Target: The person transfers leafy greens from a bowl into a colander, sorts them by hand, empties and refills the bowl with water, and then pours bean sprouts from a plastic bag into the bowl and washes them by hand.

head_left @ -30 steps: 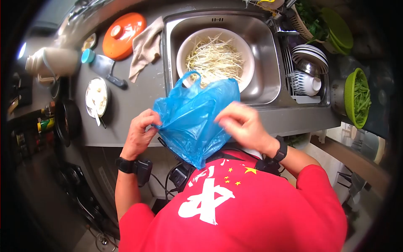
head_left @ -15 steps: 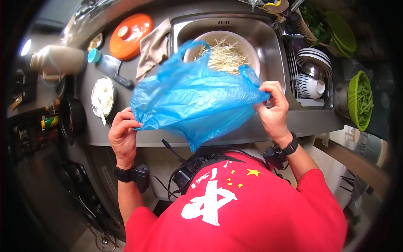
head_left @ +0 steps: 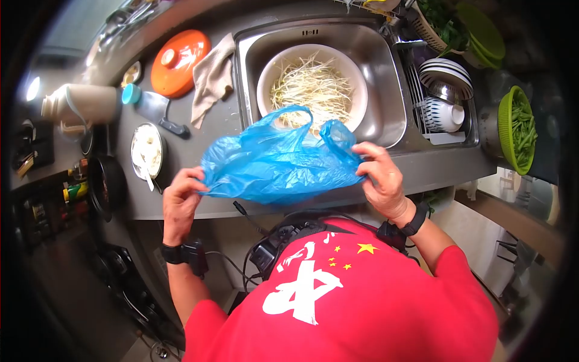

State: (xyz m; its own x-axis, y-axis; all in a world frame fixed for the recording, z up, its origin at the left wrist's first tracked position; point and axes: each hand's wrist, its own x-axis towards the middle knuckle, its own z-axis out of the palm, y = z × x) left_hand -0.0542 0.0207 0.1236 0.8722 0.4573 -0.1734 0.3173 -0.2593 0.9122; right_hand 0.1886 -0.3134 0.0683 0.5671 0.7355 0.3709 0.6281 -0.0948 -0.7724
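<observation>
A blue plastic bag (head_left: 280, 163) is stretched between my two hands in front of the sink. My left hand (head_left: 183, 196) pinches its left corner, and my right hand (head_left: 380, 181) grips the right corner. The bag's handle loops point away from me, toward a white bowl (head_left: 360, 90) in the sink. Bean sprouts (head_left: 313, 89) lie heaped in that bowl. One loop overlaps the bowl's near rim. Whether anything is inside the bag, I cannot tell.
The steel sink (head_left: 386, 120) has a dish rack with bowls (head_left: 443, 114) on its right. Farther right stands a green basket of green beans (head_left: 522, 130). On the left counter are a cleaver (head_left: 154, 110), a cloth (head_left: 212, 79), an orange lid (head_left: 179, 65) and a dish with a spoon (head_left: 148, 148).
The bag has come lower and hangs less spread, with my hands slightly closer together. More of the bowl and the bean sprouts now shows.
</observation>
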